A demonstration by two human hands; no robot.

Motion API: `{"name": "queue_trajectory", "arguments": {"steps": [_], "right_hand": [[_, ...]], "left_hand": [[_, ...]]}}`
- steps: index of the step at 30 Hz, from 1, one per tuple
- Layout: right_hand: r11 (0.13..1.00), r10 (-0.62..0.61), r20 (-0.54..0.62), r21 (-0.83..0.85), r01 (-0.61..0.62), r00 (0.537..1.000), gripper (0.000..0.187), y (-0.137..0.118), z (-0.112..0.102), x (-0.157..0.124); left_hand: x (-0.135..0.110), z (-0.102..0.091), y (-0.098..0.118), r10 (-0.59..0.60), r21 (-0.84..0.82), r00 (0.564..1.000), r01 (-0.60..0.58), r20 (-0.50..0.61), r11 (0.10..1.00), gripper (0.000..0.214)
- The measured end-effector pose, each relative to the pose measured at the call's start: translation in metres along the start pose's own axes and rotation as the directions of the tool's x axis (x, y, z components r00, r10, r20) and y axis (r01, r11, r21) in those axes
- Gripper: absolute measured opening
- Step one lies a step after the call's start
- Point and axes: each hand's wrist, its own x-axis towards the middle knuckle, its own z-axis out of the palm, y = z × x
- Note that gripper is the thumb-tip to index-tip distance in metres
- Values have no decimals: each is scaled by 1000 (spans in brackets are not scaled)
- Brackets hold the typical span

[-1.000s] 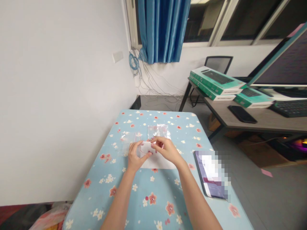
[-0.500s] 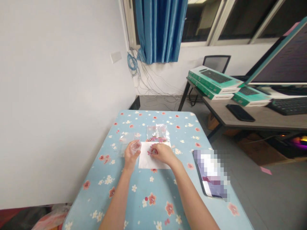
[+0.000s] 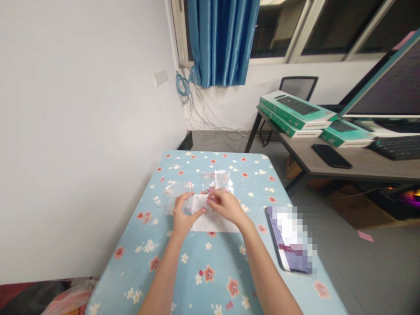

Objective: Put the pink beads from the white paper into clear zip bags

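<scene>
A white sheet of paper lies flat on the flowered tablecloth, under both hands. My left hand is at its left edge, with thumb and fingers spread wide apart and the thumb reaching over the paper. Above the paper, my right hand is closed in a pinch; what sits between its fingertips is too small to make out. Just behind the paper is a clear zip bag with pink beads at its near end, partly hidden by the right hand. Another clear plastic bag lies behind my left hand.
A phone-like device, its screen blurred out, lies at the table's right side. A white wall borders the left. On the desk at right are green keyboard boxes, a black phone, a keyboard and a monitor.
My left hand has opened, its thumb swinging right over the paper. My right hand has shifted slightly up. The pink beads seen at its fingertips before are no longer clearly visible there.
</scene>
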Motion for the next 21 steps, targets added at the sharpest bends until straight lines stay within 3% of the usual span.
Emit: {"name": "queue_trajectory", "arguments": {"steps": [4,12,21], "right_hand": [[979,-74,-107,184,92,992,14,-11,-12,-4],[970,-201,-18,135,202,979,12,-26,-6,-5],[979,-179,-20,98,180,984,6,-21,-4,-4]], "left_hand": [[-1,3,5,62,81,998,-60,-18,995,51],[0,7,10,274,219,960,-256,-56,941,39],[-1,6,13,249,242,969,-239,-11,941,40]]}}
